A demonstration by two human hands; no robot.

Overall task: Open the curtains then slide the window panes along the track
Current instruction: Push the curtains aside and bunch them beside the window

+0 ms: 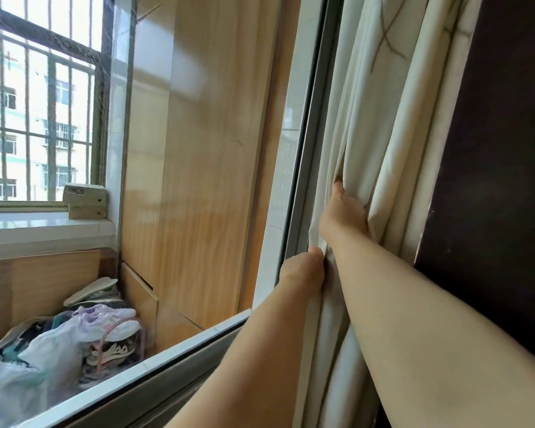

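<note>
Curtain step in hand: the curtain [383,125] is bunched at the right edge of the window frame [303,125], against a dark wall [501,149]. The right hand [343,211] clutches its folds; the left hand [303,271] pinches its edge lower down. The glass pane [198,149] appears uncovered. Next, both hands must let go and shift to the pane. Bags [59,344] lie beyond the glass, clear of the track [167,369].

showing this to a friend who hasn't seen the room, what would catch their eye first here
First, the two bare arms reaching in from the lower right, the left hand and right hand both gripping the bunched cream curtain at the right edge of the window frame. Next, through the glass at lower left, a heap of plastic bags with shoes on the balcony floor, and the barred outer window at upper left.
</note>
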